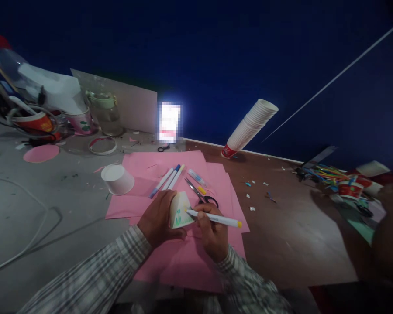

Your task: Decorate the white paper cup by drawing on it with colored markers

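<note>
Left hand (159, 216): closed around a paper cup (180, 210) lying on its side, lower centre of frame, over pink paper (183, 261).
Right hand (212, 233): fingers pinched on a white marker (214, 217) with a yellow cap end; tip is set against the cup wall.
Cup markings: green drawing seen; no writing readable.
Centre: three markers (168, 179), scissors (199, 195), upturned cup (118, 179).
Upper right of centre: leaning cup stack (249, 128); print unreadable.

I cannot read any text here. The red cup (36, 123) at the far left of my worktop carries yellow print, but it is too blurred to read.
</note>
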Demonstrator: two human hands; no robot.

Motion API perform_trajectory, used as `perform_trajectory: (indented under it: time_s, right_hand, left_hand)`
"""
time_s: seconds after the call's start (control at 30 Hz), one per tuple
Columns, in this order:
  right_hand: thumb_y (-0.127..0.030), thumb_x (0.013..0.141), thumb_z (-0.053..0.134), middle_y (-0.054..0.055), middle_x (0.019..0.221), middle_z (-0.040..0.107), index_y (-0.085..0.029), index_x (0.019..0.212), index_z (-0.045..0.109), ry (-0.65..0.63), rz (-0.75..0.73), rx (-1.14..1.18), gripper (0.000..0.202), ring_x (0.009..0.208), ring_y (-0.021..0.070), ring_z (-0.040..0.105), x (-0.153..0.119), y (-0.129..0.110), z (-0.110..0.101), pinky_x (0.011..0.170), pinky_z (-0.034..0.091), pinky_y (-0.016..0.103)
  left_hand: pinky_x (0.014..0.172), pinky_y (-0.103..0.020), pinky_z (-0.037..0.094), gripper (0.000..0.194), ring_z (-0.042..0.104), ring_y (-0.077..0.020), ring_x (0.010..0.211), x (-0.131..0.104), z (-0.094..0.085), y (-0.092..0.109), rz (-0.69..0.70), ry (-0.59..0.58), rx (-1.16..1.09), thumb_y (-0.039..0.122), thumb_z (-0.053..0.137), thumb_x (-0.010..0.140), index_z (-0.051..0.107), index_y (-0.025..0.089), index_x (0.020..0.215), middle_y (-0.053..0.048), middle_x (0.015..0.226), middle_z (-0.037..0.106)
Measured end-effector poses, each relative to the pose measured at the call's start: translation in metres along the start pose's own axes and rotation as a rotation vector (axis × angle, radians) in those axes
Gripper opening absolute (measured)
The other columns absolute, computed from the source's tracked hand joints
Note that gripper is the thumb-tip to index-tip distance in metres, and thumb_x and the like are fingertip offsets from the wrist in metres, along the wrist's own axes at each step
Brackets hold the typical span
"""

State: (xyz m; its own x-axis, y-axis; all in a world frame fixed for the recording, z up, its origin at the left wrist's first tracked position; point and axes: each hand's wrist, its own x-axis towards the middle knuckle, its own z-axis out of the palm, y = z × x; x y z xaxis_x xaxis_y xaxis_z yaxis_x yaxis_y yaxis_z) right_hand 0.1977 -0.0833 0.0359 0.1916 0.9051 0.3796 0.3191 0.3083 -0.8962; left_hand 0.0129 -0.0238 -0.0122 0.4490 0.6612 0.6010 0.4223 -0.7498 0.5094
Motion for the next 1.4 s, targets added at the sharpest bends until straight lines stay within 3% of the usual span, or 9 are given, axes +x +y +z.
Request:
perform_trajectory:
  time_s: [0.27, 0.57, 1.0, 1.27, 1.4]
  right_hand:
    - [-0.028, 0.1, 0.057, -0.002, 0.065, 0.06, -0.021, 0.091, 0.071, -0.026, -0.023, -0.016, 0.017, 0.055, 0.0148, 0.056, 0.0024, -0.0031, 0.0026, 0.052, 0.045, 0.025]
    - [-0.027, 0.1, 0.058, -0.001, 0.068, 0.063, -0.022, 0.092, 0.07, -0.03, -0.032, -0.022, 0.016, 0.055, 0.0147, 0.057, 0.0028, -0.0018, 0.0044, 0.053, 0.046, 0.025]
    - [-0.027, 0.099, 0.058, 0.0, 0.068, 0.064, -0.021, 0.093, 0.071, -0.055, -0.028, -0.039, 0.016, 0.057, 0.0162, 0.059, 0.0021, -0.0026, 0.0019, 0.054, 0.049, 0.027]
    - [-0.032, 0.098, 0.061, -0.003, 0.064, 0.059, -0.022, 0.09, 0.07, -0.035, 0.022, 0.006, 0.016, 0.052, 0.0146, 0.054, 0.0033, -0.0056, -0.0023, 0.051, 0.045, 0.026]
    - [-0.039, 0.099, 0.06, -0.005, 0.056, 0.052, -0.021, 0.085, 0.067, 0.018, 0.11, 0.098, 0.024, 0.044, 0.0123, 0.045, 0.0052, -0.0054, -0.0012, 0.044, 0.037, 0.024]
  left_hand:
    - [0.098, -0.059, 0.06, 0.114, 0.069, -0.0385, 0.11, -0.0002, -0.0004, 0.0009, 0.008, -0.002, 0.001, 0.087, 0.072, 0.073, 0.037, 0.014, 0.153, -0.02, 0.124, 0.065]
    - [0.096, -0.06, 0.059, 0.114, 0.067, -0.0395, 0.113, -0.0021, 0.0012, 0.0001, -0.045, -0.023, -0.008, 0.08, 0.083, 0.068, 0.037, 0.018, 0.152, -0.019, 0.127, 0.063]
    - [0.096, -0.06, 0.061, 0.115, 0.068, -0.039, 0.111, -0.0011, 0.0011, -0.0001, -0.006, 0.011, -0.013, 0.081, 0.08, 0.071, 0.038, 0.013, 0.153, -0.021, 0.125, 0.065]
    - [0.099, -0.063, 0.06, 0.113, 0.069, -0.0407, 0.112, 0.0015, -0.0024, 0.0029, -0.075, -0.056, -0.033, 0.08, 0.087, 0.063, 0.047, 0.014, 0.146, -0.021, 0.125, 0.067]
    - [0.101, -0.065, 0.059, 0.116, 0.069, -0.0421, 0.113, 0.0019, -0.0034, 0.0034, -0.091, -0.068, -0.045, 0.076, 0.092, 0.058, 0.048, 0.013, 0.145, -0.022, 0.125, 0.067]
